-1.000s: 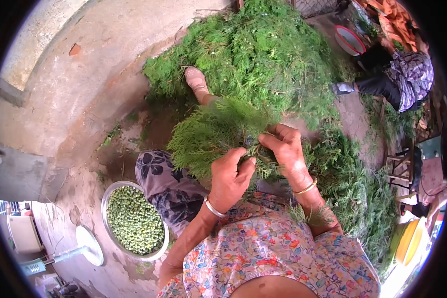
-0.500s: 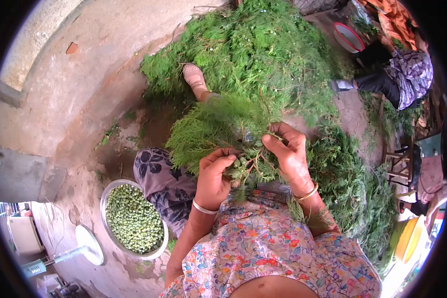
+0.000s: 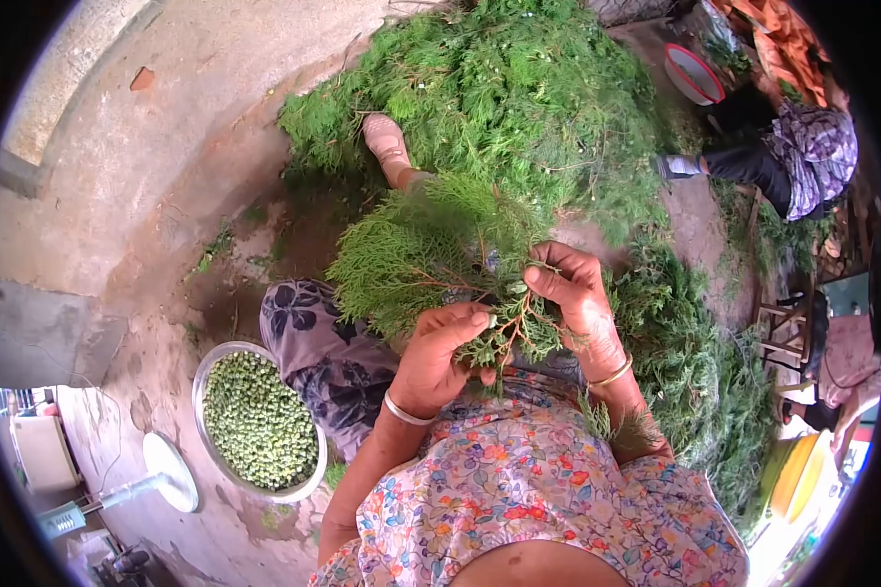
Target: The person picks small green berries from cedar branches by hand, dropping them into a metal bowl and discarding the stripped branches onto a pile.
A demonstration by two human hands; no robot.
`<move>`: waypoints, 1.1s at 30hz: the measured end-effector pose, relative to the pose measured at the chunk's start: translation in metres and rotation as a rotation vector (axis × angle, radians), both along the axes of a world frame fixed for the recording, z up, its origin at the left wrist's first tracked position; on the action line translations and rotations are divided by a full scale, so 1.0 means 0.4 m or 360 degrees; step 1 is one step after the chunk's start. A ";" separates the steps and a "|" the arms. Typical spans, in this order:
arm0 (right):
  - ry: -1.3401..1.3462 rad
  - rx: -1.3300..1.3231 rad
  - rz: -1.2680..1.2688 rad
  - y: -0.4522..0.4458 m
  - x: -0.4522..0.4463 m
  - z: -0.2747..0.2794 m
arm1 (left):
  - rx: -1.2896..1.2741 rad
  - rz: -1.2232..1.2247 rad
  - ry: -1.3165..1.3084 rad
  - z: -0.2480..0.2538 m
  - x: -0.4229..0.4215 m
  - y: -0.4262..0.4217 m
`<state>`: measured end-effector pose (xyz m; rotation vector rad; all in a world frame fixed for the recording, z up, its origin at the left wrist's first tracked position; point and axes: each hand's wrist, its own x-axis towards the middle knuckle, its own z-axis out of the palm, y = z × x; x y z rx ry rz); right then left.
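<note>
My right hand [image 3: 579, 295] pinches a leafy conifer branch [image 3: 401, 259] between thumb and fingers. The branch fans out flat and feathery to the left, and its reddish twigs [image 3: 519, 328] hang between my hands. Beside them, my left hand [image 3: 436, 362] is closed, its thumb pressed to the forefinger at the twigs. A small pale green cone [image 3: 491, 320] shows at the thumb tip; what else lies within the curled fingers is hidden. By my knee stands a metal basin [image 3: 204, 430] filled with small green cones [image 3: 259, 421].
A large heap of cut branches [image 3: 499, 88] lies ahead, with more branches [image 3: 690, 362] along my right. A white fan [image 3: 171, 473] stands at lower left. Another person [image 3: 803, 157] sits at upper right near a red-rimmed basin [image 3: 693, 73]. A wooden stool [image 3: 788, 328] is at right.
My left hand has turned slightly and shifted right along the twigs, and a pale green cone now shows at its thumb tip. My right hand keeps its pinch on the branch.
</note>
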<state>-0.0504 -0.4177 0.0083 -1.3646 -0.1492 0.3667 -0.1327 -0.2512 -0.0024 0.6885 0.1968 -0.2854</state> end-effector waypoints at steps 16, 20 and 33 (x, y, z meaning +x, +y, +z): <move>-0.0374 -0.0462 -0.0515 0.000 -0.026 0.002 | 0.0709 0.0536 0.0211 -0.010 -0.011 -0.025; -0.0488 -0.0640 -0.0735 -0.049 0.014 0.054 | 0.0162 0.0458 0.0277 -0.052 -0.007 0.011; 0.0065 0.0233 -0.0501 -0.042 0.013 0.054 | -0.0119 0.0470 0.0018 0.032 -0.005 0.035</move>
